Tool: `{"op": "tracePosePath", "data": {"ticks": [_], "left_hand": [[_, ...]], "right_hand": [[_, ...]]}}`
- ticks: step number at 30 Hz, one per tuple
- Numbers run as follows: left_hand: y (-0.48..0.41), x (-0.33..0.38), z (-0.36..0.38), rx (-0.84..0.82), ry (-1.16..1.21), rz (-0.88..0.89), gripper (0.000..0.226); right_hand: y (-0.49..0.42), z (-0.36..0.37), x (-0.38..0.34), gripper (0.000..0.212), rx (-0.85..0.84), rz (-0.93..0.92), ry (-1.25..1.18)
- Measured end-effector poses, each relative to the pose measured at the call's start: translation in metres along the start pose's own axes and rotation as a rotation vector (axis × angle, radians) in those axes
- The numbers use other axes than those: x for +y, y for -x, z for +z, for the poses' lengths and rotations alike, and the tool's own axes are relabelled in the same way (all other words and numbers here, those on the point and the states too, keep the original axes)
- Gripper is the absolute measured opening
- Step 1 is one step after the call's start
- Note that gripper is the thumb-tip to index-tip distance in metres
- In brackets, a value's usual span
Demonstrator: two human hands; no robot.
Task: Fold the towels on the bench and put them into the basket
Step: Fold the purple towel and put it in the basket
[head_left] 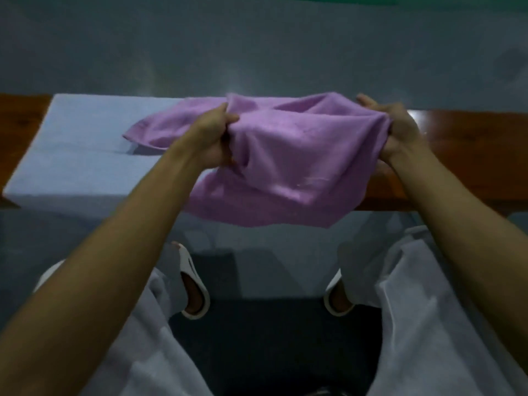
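A purple towel (300,155) hangs crumpled between my two hands above the wooden bench (471,155). My left hand (214,138) grips a bunched part of it near the middle. My right hand (397,130) grips its right edge. The towel's left end trails onto a pale blue cloth (80,144) that covers the bench's left part, and its lower edge droops past the bench's front edge. No basket is in view.
The bench runs across the view, with brown wood showing at the far left and right. Below it are grey floor, my white-clad legs (428,310) and white slippers (197,292). A grey wall stands behind the bench.
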State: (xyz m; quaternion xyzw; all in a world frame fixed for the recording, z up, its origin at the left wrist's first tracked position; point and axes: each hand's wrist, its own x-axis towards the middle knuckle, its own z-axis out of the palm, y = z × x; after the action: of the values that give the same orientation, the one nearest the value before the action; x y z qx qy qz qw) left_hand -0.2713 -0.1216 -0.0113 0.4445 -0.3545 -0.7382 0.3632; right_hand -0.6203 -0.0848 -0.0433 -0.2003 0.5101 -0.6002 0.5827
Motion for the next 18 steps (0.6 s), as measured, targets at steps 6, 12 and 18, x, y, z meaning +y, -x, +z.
{"op": "tracePosePath", "data": {"ticks": [6,12,18], "left_hand": [[-0.020,-0.025,0.017,0.093,-0.200,0.047,0.079],[-0.026,-0.023,0.013,0.083,-0.138,0.038,0.060],[-0.035,-0.023,0.020,0.230,-0.273,-0.015,0.043]], "right_hand": [[0.019,0.002,-0.022,0.073,-0.016,0.034,0.165],[0.010,-0.013,-0.038,0.026,-0.032,0.095,0.181],[0.004,-0.006,-0.024,0.046,0.239,0.046,0.687]]}}
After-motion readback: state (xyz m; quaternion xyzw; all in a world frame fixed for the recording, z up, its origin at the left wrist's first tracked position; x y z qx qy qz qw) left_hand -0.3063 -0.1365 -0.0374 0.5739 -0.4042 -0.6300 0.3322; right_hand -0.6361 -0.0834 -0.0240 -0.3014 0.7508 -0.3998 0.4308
